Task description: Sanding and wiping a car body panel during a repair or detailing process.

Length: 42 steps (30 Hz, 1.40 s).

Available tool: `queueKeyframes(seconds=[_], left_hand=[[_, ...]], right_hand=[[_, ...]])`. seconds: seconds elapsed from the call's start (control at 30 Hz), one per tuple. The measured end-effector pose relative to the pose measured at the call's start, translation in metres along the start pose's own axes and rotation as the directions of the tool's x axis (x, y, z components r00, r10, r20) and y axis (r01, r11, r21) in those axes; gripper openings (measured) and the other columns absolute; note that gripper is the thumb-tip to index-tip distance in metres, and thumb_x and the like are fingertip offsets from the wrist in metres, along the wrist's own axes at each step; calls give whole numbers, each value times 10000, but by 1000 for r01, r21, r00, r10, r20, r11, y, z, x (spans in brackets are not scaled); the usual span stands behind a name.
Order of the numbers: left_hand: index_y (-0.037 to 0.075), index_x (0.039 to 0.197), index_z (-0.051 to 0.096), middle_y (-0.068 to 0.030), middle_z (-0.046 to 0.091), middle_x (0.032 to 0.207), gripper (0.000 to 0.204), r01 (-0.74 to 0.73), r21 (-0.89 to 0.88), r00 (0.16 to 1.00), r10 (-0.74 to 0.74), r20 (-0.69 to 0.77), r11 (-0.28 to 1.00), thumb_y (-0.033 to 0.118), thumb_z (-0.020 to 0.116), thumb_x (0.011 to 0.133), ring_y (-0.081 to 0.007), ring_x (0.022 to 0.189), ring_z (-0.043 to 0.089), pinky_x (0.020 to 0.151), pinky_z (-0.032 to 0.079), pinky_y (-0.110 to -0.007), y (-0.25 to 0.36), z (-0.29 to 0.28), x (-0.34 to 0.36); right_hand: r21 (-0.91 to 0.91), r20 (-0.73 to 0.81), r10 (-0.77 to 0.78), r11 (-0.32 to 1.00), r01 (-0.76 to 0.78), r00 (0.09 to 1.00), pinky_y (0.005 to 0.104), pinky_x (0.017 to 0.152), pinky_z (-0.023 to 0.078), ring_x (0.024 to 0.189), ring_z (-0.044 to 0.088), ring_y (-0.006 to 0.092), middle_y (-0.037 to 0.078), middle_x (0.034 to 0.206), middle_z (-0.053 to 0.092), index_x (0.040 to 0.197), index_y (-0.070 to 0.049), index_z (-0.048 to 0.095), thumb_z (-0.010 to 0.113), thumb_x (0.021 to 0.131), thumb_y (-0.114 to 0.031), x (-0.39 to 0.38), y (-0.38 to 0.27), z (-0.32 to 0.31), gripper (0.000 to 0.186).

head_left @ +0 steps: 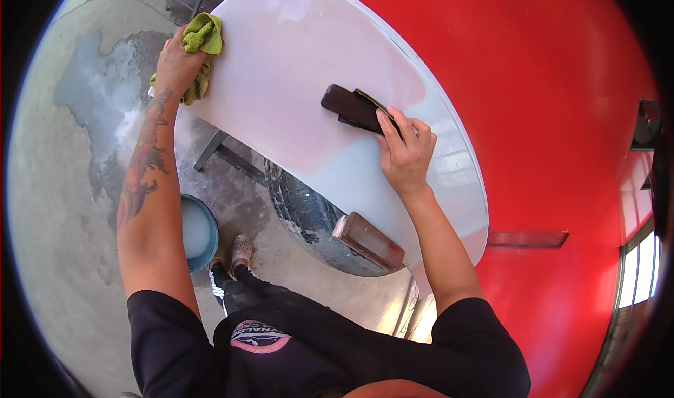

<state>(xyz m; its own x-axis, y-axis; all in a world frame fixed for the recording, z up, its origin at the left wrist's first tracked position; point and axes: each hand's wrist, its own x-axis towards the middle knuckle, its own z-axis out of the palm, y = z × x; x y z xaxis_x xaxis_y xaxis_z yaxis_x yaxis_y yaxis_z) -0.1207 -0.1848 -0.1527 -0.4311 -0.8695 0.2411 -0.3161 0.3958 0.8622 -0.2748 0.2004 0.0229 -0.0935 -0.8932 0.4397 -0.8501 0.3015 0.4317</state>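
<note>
My left hand [179,64] grips a crumpled yellow-green cloth [202,35] at the upper left edge of a large pale curved panel [281,47], which shows pinkish and light grey patches. My right hand [404,142] holds a dark rectangular block [344,103] with a thin layer along its back, over the middle right part of the panel; whether it touches the surface I cannot tell. A brown block [368,240] lies at the panel's lower edge, below my right hand.
A blue bucket [196,233] of cloudy liquid stands by my feet on the wet concrete floor [63,180]. A dark metal stand [228,156] and a tyre [295,208] show under the panel. A large glossy red surface [540,117] fills the right.
</note>
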Motion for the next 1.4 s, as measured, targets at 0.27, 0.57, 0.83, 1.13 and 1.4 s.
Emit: queueKeyframes(seconds=[0.27, 0.57, 0.83, 1.13, 1.4], left_hand=[[142, 1372, 602, -204, 687, 1209, 545, 25, -49, 997, -21, 79, 998, 255, 678, 844, -397, 1204, 617, 1025, 484, -480, -6, 7, 12], [144, 1377, 600, -206, 685, 1214, 568, -28, 4, 999, 27, 29, 1000, 282, 702, 836, -409, 1145, 651, 990, 508, -474, -28, 9, 16], [119, 1339, 631, -187, 727, 1160, 523, -20, -45, 1000, 20, 4, 999, 281, 699, 847, -388, 1108, 682, 966, 520, -451, 1, 3, 5], [117, 1344, 628, -195, 720, 1192, 529, -16, -17, 1000, 17, 24, 1000, 320, 706, 862, -380, 1122, 686, 965, 523, -450, -18, -1, 10], [124, 1350, 622, -194, 719, 1190, 528, 11, -50, 999, -8, 46, 999, 352, 693, 879, -383, 1124, 685, 960, 522, -450, -14, 5, 11]], right_hand=[[-34, -160, -3, 999, -3, 987, 419, 866, 410, 1077, 534, 244, -55, 1260, 642, 1233, -177, 723, 799, 783, -117, 102, 25, 29, 461], [-42, -165, 2, 999, -9, 986, 394, 873, 399, 1075, 535, 234, -45, 1316, 653, 1227, -191, 746, 821, 753, -110, 88, 31, 29, 486], [-28, -65, 68, 997, -70, 996, 399, 870, 404, 1063, 530, 238, -54, 1315, 648, 1239, -191, 738, 825, 726, -89, 5, 35, 3, 530], [-5, -94, 52, 999, -53, 994, 389, 874, 404, 1060, 533, 237, -53, 1292, 653, 1233, -186, 725, 828, 722, -93, 9, 40, -2, 530], [-21, -146, 30, 999, -33, 989, 391, 889, 415, 1069, 541, 231, -46, 1311, 649, 1254, -183, 719, 809, 750, -89, 55, 55, 6, 521]])
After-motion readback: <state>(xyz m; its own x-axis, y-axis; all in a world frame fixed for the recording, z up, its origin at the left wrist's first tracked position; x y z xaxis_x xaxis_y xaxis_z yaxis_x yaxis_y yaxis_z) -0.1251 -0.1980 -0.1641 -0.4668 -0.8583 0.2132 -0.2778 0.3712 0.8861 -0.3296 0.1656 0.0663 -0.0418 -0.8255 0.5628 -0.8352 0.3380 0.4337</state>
